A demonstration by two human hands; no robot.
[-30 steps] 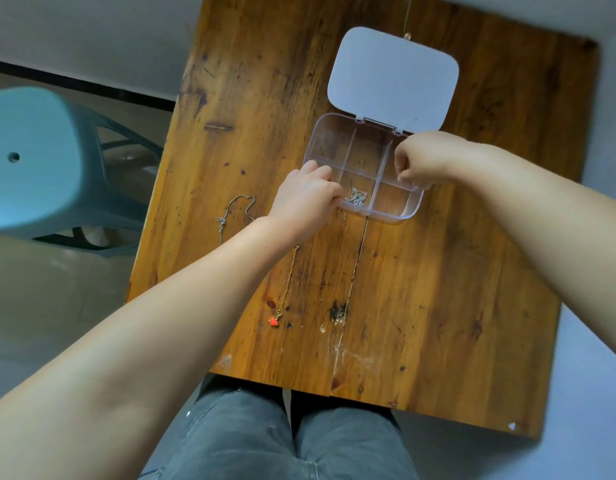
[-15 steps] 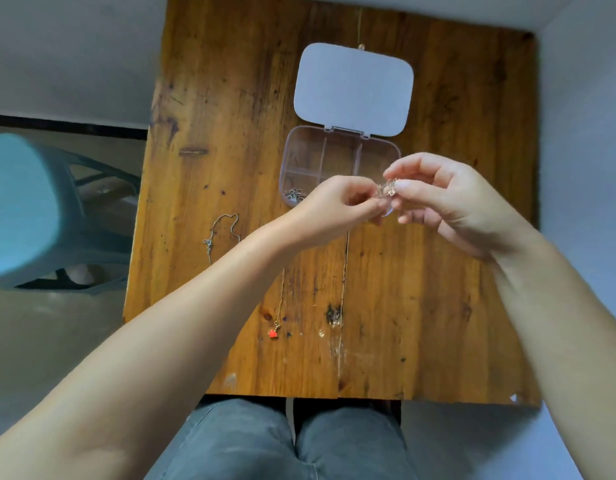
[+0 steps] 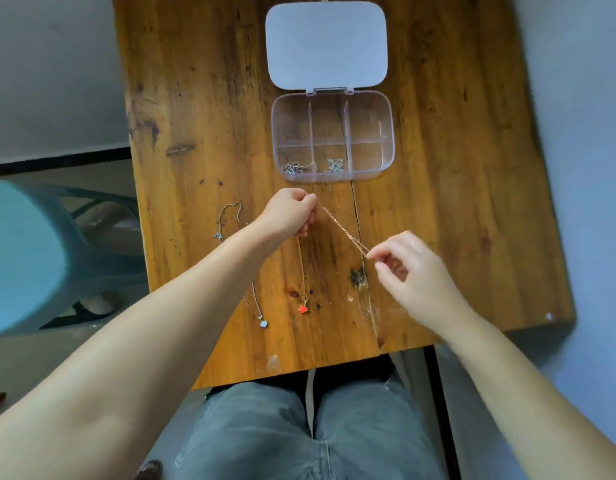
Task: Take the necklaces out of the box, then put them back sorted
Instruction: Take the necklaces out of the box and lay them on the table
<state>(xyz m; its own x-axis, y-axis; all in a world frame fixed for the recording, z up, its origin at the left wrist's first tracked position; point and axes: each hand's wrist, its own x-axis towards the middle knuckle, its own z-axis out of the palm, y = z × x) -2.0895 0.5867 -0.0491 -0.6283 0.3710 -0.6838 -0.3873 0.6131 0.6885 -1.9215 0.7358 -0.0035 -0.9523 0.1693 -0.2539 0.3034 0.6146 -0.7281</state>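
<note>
A thin gold chain necklace [image 3: 342, 229] is stretched taut between my left hand [image 3: 291, 213] and my right hand [image 3: 408, 268], both pinching it just in front of the box. The clear plastic box [image 3: 387, 114] lies open, its white lid [image 3: 326, 45] folded back. Two small silver necklaces sit bunched in its near compartments, one at the left [image 3: 293, 167] and one in the middle [image 3: 335, 165]. On the table lie a gold necklace with a red pendant [image 3: 302, 308] and a silver necklace with a pale pendant [image 3: 263, 323], partly hidden under my left forearm.
The wooden table [image 3: 455, 202] has a dark crack running from the box toward its near edge. A light blue plastic stool [image 3: 26, 258] stands to the left of the table. My knees in grey jeans [image 3: 299, 427] are below the table's near edge.
Both hands pulled back from the box toward me and moved apart, drawing the bunched gold necklace out into a straight line. The view shifted, showing more of the table's near edge.
</note>
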